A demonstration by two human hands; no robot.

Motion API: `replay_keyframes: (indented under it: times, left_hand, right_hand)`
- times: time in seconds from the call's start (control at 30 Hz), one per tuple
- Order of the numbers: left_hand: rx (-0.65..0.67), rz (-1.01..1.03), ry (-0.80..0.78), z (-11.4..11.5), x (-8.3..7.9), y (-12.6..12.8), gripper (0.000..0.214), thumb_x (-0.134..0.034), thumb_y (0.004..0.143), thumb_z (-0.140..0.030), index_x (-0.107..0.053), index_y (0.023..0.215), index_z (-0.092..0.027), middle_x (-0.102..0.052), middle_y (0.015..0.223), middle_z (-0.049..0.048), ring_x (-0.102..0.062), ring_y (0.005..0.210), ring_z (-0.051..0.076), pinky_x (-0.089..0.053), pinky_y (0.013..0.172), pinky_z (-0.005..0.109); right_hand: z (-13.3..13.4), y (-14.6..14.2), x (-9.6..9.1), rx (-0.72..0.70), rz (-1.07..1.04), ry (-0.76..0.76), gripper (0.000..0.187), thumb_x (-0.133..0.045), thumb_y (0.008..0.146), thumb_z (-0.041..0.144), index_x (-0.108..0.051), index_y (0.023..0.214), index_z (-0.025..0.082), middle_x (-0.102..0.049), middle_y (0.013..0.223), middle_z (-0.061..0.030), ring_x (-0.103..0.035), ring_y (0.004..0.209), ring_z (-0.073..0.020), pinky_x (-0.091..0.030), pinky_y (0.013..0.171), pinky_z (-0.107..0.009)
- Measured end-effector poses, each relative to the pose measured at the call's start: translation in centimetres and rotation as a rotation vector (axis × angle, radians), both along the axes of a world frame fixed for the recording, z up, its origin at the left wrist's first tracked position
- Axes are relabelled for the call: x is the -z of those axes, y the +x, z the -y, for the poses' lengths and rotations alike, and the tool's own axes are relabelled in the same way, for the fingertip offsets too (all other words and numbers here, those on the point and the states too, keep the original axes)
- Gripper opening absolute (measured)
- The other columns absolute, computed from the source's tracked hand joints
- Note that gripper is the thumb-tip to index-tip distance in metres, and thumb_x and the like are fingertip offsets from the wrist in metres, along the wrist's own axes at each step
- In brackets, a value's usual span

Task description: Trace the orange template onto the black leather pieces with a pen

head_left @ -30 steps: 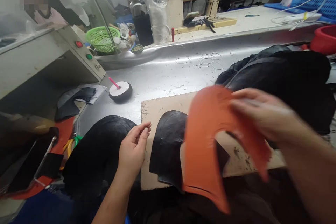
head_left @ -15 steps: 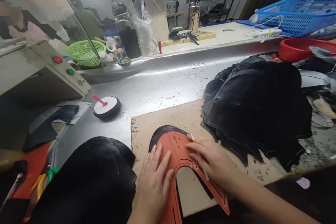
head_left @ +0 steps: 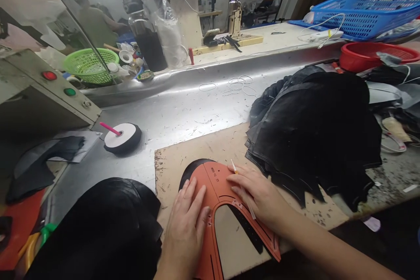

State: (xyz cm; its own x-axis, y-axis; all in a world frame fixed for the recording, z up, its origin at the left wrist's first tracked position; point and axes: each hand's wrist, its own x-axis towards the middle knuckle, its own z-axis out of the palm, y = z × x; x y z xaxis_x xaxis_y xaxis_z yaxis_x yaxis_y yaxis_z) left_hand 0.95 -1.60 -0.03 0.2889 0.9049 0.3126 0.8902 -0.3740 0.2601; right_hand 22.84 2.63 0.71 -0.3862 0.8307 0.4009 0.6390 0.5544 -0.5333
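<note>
An orange, U-shaped template (head_left: 210, 183) with printed marks and slots lies over a black leather piece (head_left: 189, 170) on the tan board (head_left: 229, 142). The leather peeks out past the template's rounded far end and inside its cut-out. Flat on the template's left side rests my left hand (head_left: 185, 227), fingers stretched and slightly spread. My right hand (head_left: 257, 192) presses on the right side and holds a slim, pale marking pen (head_left: 234, 167) between its fingers, tip pointing up and away from me.
Black leather pieces are stacked at right (head_left: 315, 135) and left (head_left: 95, 227). A tape roll (head_left: 120, 136) with a pink stick stands on the metal bench. A control box (head_left: 49, 87) is at left. Behind are a green basket (head_left: 92, 63), blue basket (head_left: 361, 13) and red basin (head_left: 370, 57).
The view has turned a little to the right, so the scene sits further left. Both hands stay in place on the template, and the pen is still held.
</note>
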Motion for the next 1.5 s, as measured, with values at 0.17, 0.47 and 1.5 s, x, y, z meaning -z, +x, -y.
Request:
replay_keyframes:
  times: [0.17, 0.47, 1.5]
  left_hand:
    - [0.035, -0.004, 0.028, -0.2, -0.1, -0.2, 0.042, -0.044, 0.090, -0.022, -0.046, 0.132, -0.026, -0.049, 0.139, 0.0062, -0.043, 0.129, 0.023, -0.048, 0.098, 0.043]
    - [0.059, -0.017, -0.007, -0.1, -0.3, -0.3, 0.046, -0.043, 0.091, -0.020, -0.040, 0.136, -0.024, -0.047, 0.140, 0.0085, -0.039, 0.131, 0.024, -0.044, 0.102, 0.045]
    - [0.034, 0.006, -0.017, -0.2, 0.2, -0.4, 0.043, -0.042, 0.091, -0.025, -0.043, 0.135, -0.025, -0.047, 0.141, 0.0069, -0.040, 0.131, 0.025, -0.044, 0.101, 0.045]
  right_hand:
    - [0.0, 0.0, 0.0, -0.001, -0.006, -0.020, 0.022, -0.042, 0.093, 0.018, -0.061, 0.103, 0.018, -0.062, 0.118, -0.0104, -0.054, 0.115, -0.0222, -0.047, 0.097, -0.044]
    - [0.5, 0.3, -2.0, -0.063, -0.073, -0.083, 0.036, -0.038, 0.094, 0.017, -0.050, 0.128, 0.016, -0.059, 0.125, -0.0099, -0.051, 0.119, -0.0201, -0.040, 0.103, -0.042]
    - [0.8, 0.6, -4.0, -0.159, -0.147, -0.462, 0.023, -0.044, 0.091, 0.023, -0.064, 0.080, 0.018, -0.068, 0.080, -0.0016, -0.063, 0.070, -0.0127, -0.047, 0.066, -0.020]
